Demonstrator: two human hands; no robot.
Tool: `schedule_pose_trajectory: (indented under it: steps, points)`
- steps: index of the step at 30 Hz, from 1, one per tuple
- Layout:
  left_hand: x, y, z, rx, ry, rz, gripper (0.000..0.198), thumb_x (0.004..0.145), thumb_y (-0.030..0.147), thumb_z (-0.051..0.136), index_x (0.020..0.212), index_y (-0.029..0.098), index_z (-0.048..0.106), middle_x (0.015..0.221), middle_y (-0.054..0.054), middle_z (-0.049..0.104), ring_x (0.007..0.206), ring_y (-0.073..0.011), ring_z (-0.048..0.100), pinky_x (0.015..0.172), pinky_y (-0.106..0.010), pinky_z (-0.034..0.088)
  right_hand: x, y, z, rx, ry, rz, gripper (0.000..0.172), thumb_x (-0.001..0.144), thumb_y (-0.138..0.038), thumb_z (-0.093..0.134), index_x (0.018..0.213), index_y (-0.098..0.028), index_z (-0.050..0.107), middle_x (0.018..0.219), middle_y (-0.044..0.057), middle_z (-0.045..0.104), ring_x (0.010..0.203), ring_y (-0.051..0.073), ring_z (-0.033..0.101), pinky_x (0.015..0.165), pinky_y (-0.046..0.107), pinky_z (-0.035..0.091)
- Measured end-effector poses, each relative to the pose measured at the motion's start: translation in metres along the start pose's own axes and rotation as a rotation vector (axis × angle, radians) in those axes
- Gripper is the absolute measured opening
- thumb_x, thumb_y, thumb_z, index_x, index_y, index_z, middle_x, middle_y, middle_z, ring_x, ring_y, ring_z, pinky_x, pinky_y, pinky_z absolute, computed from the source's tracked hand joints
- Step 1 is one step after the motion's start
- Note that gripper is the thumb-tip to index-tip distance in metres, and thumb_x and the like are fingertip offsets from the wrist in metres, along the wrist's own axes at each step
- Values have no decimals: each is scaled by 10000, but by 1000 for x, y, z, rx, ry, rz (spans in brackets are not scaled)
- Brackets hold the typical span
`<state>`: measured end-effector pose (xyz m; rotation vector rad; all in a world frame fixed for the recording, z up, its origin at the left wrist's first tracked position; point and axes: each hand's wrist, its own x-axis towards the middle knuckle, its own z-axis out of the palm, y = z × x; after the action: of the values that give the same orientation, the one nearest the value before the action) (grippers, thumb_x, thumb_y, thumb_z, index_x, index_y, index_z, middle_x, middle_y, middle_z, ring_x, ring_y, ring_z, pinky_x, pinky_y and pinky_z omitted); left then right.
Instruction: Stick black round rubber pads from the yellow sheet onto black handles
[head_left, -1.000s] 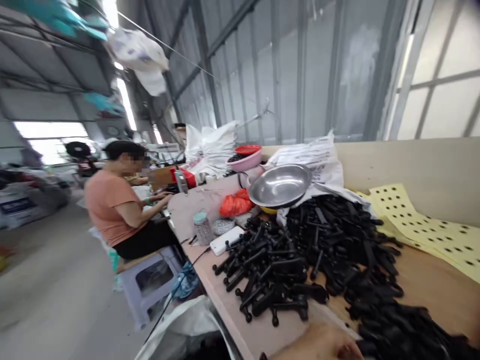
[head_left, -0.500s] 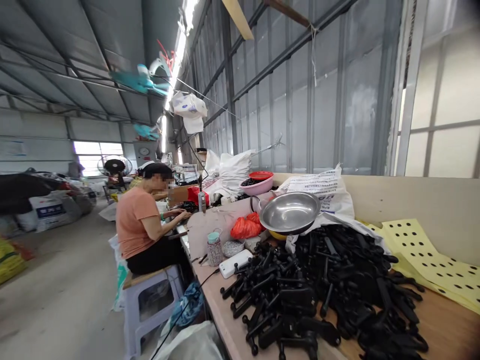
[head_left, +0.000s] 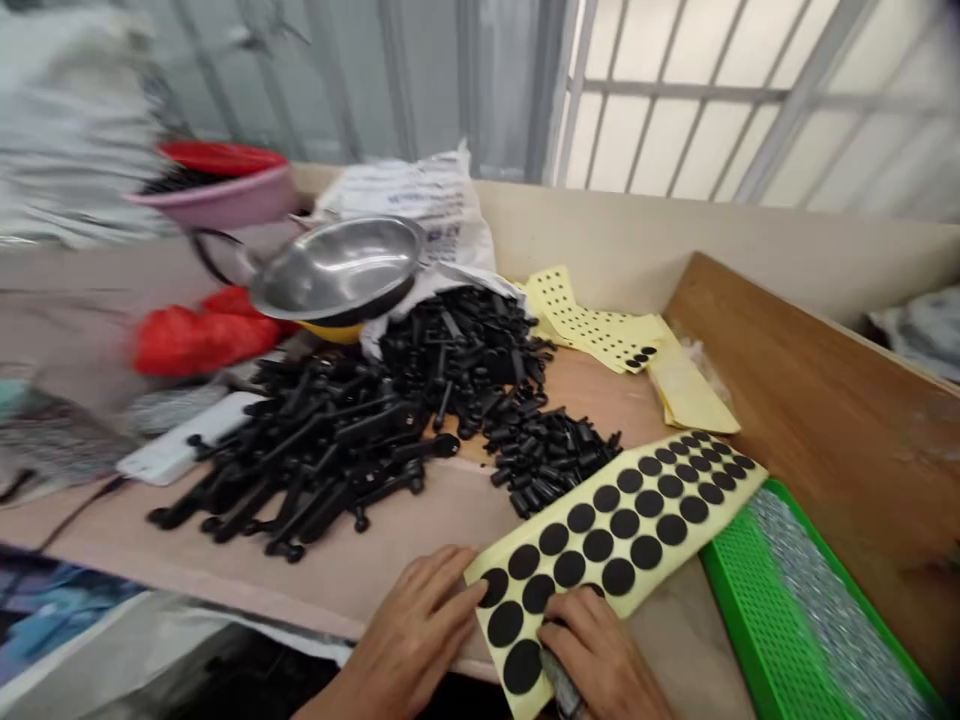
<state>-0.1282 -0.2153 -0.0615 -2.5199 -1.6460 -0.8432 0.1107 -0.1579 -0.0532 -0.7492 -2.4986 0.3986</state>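
Corrugated grey wall (head_left: 420,90) and barred window (head_left: 675,110) back a pinkish workbench (head_left: 420,515), blurred toward its left end. From the left: white sack (head_left: 67,130), then pink basin (head_left: 232,203) holding dark pieces, with a red dish (head_left: 221,158) on top, probably stacked to save bench space. Red plastic bag (head_left: 199,335) lies in front; nearer, a white device (head_left: 187,440) with a cable leading off the near edge. Metal pan (head_left: 337,265) rests tilted on something yellow. Long black parts (head_left: 322,450) lie heaped near the front edge, presumably for easy reach; more spill from a white printed sack. Left hand (head_left: 412,640): fingers extended, tips at the near-left corner of the yellow sheet of black discs (head_left: 615,530), seemingly steadying it; whether it pinches the edge cannot be told. Sheet slants across the bench front, far end raised beside small black pieces (head_left: 551,460). Right hand (head_left: 600,650): fingers curled over the sheet's near edge, a greyish item at the thumb; grasp unclear. Green basket (head_left: 787,610) sits just right, its walls containing loose metallic pieces. Brown board (head_left: 810,390) leans behind, closing off that side.
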Motion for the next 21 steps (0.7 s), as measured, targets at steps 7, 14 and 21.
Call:
schedule_pose_trajectory:
  steps: [7, 14, 21]
  points:
    - [-8, 8, 8, 58, -101, 62, 397, 834, 70, 425, 1134, 272, 587, 1334, -54, 537, 1217, -266, 441, 984, -442, 309, 8, 1, -12, 39, -137, 89, 381, 634, 24, 428, 931, -162, 577, 937, 90, 574, 839, 241, 505, 727, 386, 468]
    - [-3, -1, 10, 120, -130, 185, 380, 848, 144, 502, 1212, 243, 540, 1333, -53, 533, 1217, -247, 423, 994, -412, 254, 34, -9, -4, 9, -202, 187, 482, 600, 59, 421, 1004, -162, 564, 998, 89, 542, 903, 234, 465, 811, 371, 439]
    - [-1, 3, 14, 76, -59, 122, 323, 867, 203, 481, 1181, 205, 559, 1256, -60, 576, 1142, -246, 475, 967, -398, 288, 50, -13, 12, -88, -232, 241, 478, 528, 42, 431, 945, -148, 567, 967, 101, 534, 866, 251, 443, 743, 400, 404]
